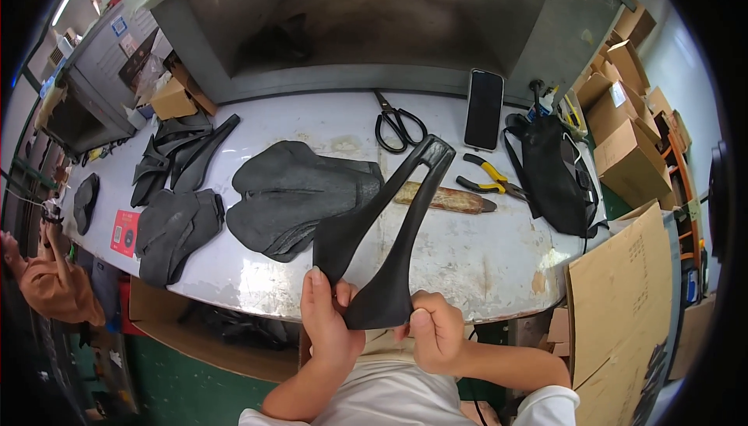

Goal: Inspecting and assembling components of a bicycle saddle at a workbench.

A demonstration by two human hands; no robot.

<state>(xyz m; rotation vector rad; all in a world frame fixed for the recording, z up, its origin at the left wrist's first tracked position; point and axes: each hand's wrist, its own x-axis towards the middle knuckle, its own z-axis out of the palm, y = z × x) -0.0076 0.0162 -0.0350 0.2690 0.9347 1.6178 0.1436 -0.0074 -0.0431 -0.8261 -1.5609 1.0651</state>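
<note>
A black bicycle saddle shell [399, 270], with two long arms joined at a narrow nose, is held over the near edge of the workbench. Its nose points away from me. My left hand [327, 317] grips the wide end of the left arm, thumb on the outer side. At the wide end of the right arm, my right hand [435, 332] is closed on the rim with its fingers curled. Behind the shell lies a stack of dark grey saddle-shaped pads [288, 192], partly covered by the shell's left arm. A worn, wrapped tool [444, 197] lies partly behind the right arm.
Black scissors [399, 126], a phone [484, 110], yellow-black pliers [491, 176] and a black pouch [549, 173] lie on the workbench [499, 270]. More pads [179, 231] and black shells [183, 153] are at left. Cardboard boxes [631, 145] stand right; a person [58, 286] is far left.
</note>
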